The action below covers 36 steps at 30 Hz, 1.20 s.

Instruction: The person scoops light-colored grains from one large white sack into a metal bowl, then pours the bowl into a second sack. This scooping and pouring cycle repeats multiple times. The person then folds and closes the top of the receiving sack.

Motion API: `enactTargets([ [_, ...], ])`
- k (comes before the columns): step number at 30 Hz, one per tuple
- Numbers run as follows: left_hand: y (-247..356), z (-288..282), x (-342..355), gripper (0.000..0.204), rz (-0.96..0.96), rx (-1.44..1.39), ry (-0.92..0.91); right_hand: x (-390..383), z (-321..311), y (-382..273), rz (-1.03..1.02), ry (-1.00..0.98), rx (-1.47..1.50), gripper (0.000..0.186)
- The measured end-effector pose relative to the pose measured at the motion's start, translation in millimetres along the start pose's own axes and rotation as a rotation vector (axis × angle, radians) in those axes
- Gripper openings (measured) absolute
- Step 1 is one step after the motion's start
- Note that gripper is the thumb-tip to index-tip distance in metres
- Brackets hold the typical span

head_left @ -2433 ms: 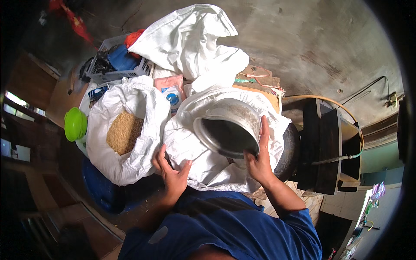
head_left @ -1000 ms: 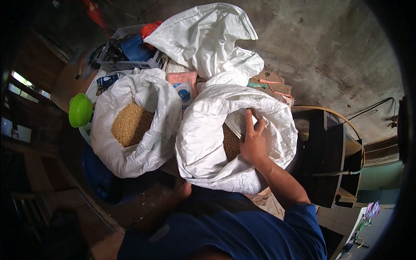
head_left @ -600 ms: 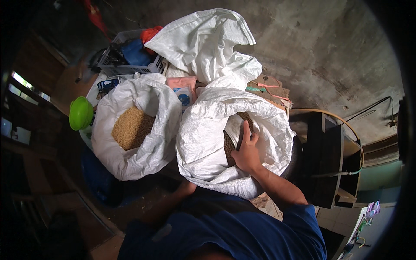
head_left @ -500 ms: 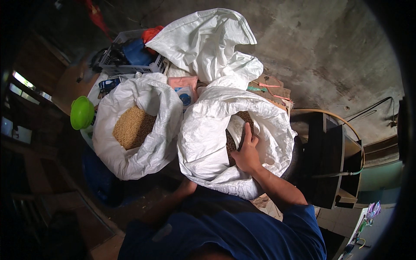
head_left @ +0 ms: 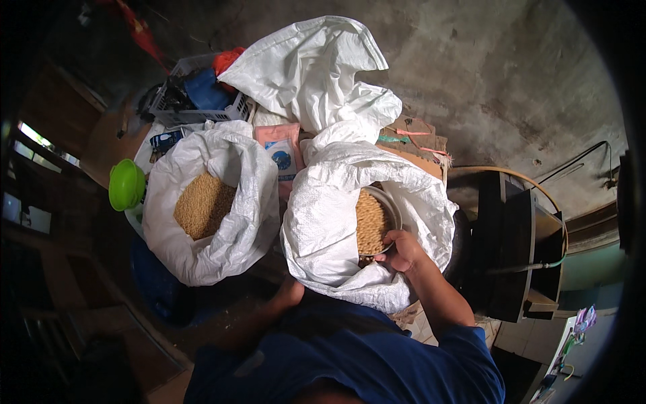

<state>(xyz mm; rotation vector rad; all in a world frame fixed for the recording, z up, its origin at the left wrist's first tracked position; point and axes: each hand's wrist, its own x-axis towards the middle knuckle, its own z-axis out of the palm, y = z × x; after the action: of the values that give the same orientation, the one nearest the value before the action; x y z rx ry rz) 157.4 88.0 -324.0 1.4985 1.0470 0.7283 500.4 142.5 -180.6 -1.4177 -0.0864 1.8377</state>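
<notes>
My right hand [head_left: 402,250] grips the rim of a round metal bowl [head_left: 398,208] inside the open mouth of the white woven sack [head_left: 316,222] on the right. Tan bean-like grains [head_left: 371,219] fill the bowl, blurred by motion. Part of the bowl is hidden by the folded sack edge. At that sack's lower left side is my left hand [head_left: 291,291], its fingers hidden against the sack. To the left stands a second white woven sack [head_left: 252,202], rolled open, with pale tan grains [head_left: 202,205] in it.
A green bowl [head_left: 126,184] sits left of the sacks. Behind them are a grey plastic crate [head_left: 202,116], a pink packet [head_left: 279,145] and a tall white sack [head_left: 309,74] by the wall. Dark wooden shelving [head_left: 515,246] and a hose [head_left: 545,197] stand to the right.
My right hand has turned over and shifted slightly right and down. The bowl, earlier tipped within the sack, now faces up, full of grains. My left hand stays at the sack's side.
</notes>
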Motion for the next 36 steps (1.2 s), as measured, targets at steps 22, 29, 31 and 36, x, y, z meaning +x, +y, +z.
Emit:
enactTargets([
  [22, 48.4, -14.5, 5.8, 0.054, 0.037, -0.267, -0.025, -99.4, -15.8, -6.8, -0.151, 0.002, 0.181, 0.052],
  [29, 69.8, -60.7, -34.7, 0.048, -0.311, -0.521, -0.049, -130.0, -0.3, -9.0, -0.237, -0.005, 0.217, 0.051],
  [31, 83.9, -83.7, -53.2, 0.047, -0.347, -0.487, -0.120, -137.5, 9.4, -12.2, -0.239, -0.011, 0.204, 0.050],
  [36, 75.1, -140.3, -107.0, 0.043, -0.482, -0.295, -0.161, -157.6, 53.8, -26.2, -0.288, -0.116, 0.177, 0.051],
])
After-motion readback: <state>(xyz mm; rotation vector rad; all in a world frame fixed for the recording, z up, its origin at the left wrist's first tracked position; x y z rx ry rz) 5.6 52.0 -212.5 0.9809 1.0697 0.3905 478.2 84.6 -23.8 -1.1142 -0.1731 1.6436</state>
